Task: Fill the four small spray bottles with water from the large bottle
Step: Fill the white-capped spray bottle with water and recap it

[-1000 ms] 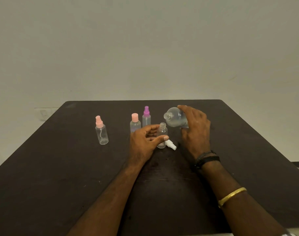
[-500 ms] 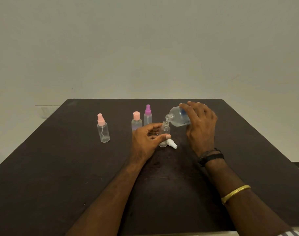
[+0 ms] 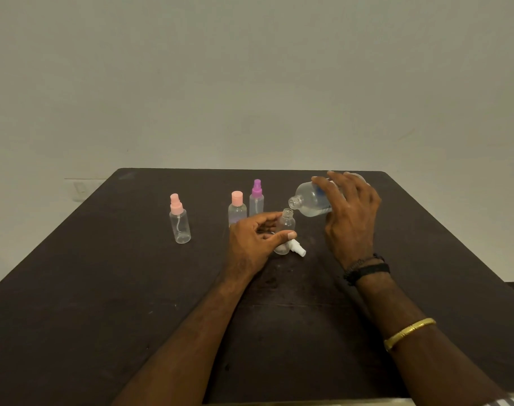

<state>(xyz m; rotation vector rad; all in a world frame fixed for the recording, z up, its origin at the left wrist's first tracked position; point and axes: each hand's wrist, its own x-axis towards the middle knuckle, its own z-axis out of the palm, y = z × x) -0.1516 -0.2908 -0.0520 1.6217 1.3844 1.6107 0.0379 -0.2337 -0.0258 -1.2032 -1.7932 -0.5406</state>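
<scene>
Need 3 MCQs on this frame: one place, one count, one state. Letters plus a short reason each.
1. Where does the white spray nozzle lie?
A. on the dark table beside the open small clear bottle
B. screwed on that bottle
C. in the right hand

2. How many capped small bottles stand on the table?
A. one
B. three
C. five

3. How is the large clear water bottle held?
A. upright
B. tilted, mouth toward the open small bottle
C. lying on the table

Answers:
1 A, the nozzle rests on the tabletop at the bottle's base.
2 B, two pink caps and one purple.
3 B, the right hand tips it while the left hand steadies the small bottle.
</scene>
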